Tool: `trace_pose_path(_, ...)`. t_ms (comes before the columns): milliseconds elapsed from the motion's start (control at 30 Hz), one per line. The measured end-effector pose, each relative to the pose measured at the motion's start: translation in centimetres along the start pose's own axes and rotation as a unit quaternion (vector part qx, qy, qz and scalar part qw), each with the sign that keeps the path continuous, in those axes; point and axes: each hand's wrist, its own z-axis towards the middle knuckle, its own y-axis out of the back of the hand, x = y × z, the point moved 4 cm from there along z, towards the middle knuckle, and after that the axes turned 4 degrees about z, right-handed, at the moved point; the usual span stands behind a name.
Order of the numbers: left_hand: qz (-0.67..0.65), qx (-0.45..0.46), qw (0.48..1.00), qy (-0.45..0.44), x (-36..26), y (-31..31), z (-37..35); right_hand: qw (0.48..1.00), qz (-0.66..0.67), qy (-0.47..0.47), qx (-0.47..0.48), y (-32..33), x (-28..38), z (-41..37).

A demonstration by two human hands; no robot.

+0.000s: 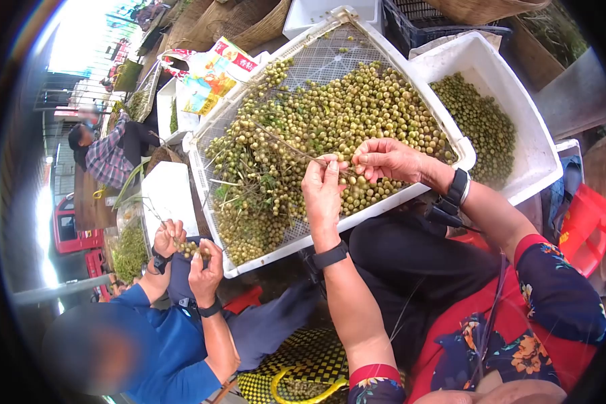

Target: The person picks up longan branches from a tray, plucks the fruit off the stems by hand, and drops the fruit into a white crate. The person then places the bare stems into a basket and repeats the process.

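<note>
My left hand (323, 192) pinches a thin brown fruit twig (279, 139) between thumb and fingers. My right hand (389, 161) is closed close beside it, fingertips pressed together at small round fruits near the twig's end; exactly what they grip is partly hidden. Both hands are above a large white mesh-bottomed tray (461, 145) heaped with small round yellow-green fruits (377, 94). Leafy stems (239, 192) lie among the fruits on the tray's left side.
At the right stands a white foam box (535, 145) holding smaller-looking green fruits. A co-worker's hands (205, 269) hold a fruit sprig at the left. A printed plastic bag (215, 81) lies behind the tray; a yellow-black woven basket (303, 357) is below. Another person (111, 158) sits farther back.
</note>
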Motion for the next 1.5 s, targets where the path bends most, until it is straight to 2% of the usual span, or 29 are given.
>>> trace_pose_path(233,-0.058,-0.023,0.998,-0.007,-0.9,0.8,-0.6,0.996,0.083,0.028,0.013,0.6,0.5,-0.3)
trace_pose_path(300,-0.078,0.020,0.997,0.008,-0.9,0.8,-0.7,0.999,0.032,0.038,0.002,2.1,0.6,0.2)
trace_pose_path(333,-0.089,0.037,0.995,0.007,-0.9,0.6,-0.8,0.940,-0.298,0.167,-0.016,2.6,1.6,0.4)
trace_pose_path(367,-0.088,0.039,0.995,0.008,-1.0,0.5,-0.8,0.759,-0.590,0.274,-0.034,1.4,2.5,0.0)
trace_pose_path(400,-0.095,0.053,0.994,0.014,-1.1,0.4,-0.9,0.793,-0.557,0.245,-0.036,1.4,2.8,-0.3)
trace_pose_path(433,-0.102,0.066,0.992,0.021,-1.1,0.2,-1.0,0.793,-0.557,0.245,-0.037,1.0,3.0,-0.6)
trace_pose_path(467,-0.121,0.077,0.990,0.015,-1.3,0.0,-1.1,0.887,-0.429,0.170,-0.021,0.5,3.1,-0.8)
trace_pose_path(500,-0.121,0.078,0.989,0.015,-1.3,-0.1,-1.1,0.954,-0.287,0.090,-0.004,0.0,2.8,-1.0)
trace_pose_path(567,-0.134,0.092,0.987,0.012,-1.4,-0.3,-1.1,0.973,-0.227,0.036,0.021,-1.2,2.5,-1.1)
trace_pose_path(633,-0.127,0.093,0.987,0.018,-1.3,-0.6,-1.0,0.984,-0.172,0.022,0.045,-1.6,1.8,-0.6)
trace_pose_path(700,-0.120,0.091,0.988,0.025,-1.1,-0.7,-1.0,0.980,-0.187,0.041,0.045,-2.0,1.4,-0.1)
trace_pose_path(800,0.052,0.073,0.995,-0.053,-1.3,-1.1,-0.7,0.977,-0.204,0.055,0.030,-1.9,1.1,0.1)
trace_pose_path(933,0.117,0.022,0.990,-0.071,-0.6,-1.4,-0.5,0.986,-0.156,0.060,-0.005,-1.2,0.6,0.4)
trace_pose_path(1033,0.070,0.013,0.997,-0.021,-0.8,-1.9,-0.7,0.994,-0.090,0.062,-0.007,-0.7,0.2,0.7)
trace_pose_path(1100,0.057,0.003,0.998,-0.021,-0.7,-2.0,-0.6,0.998,0.020,0.049,-0.038,-0.7,0.1,0.5)
trace_pose_path(1233,0.028,-0.017,0.999,-0.009,-0.8,-1.9,-0.7,0.993,0.093,0.062,-0.032,-0.9,-0.4,0.5)
trace_pose_path(1300,0.011,-0.009,1.000,0.005,-0.5,-2.0,-0.9,0.993,0.096,0.061,-0.017,-0.7,-0.4,0.2)
trace_pose_path(1367,-0.004,0.000,1.000,0.020,-0.1,-1.9,-0.9,0.997,0.080,0.014,0.007,-0.6,-0.5,-0.2)
trace_pose_path(1433,0.083,0.026,0.996,-0.015,0.2,-1.9,-0.8,0.998,0.069,0.006,0.007,-0.7,-0.6,-0.5)
trace_pose_path(1500,0.123,0.025,0.991,-0.051,0.4,-2.2,-0.5,0.998,-0.065,0.018,-0.017,-0.2,-0.7,-0.4)
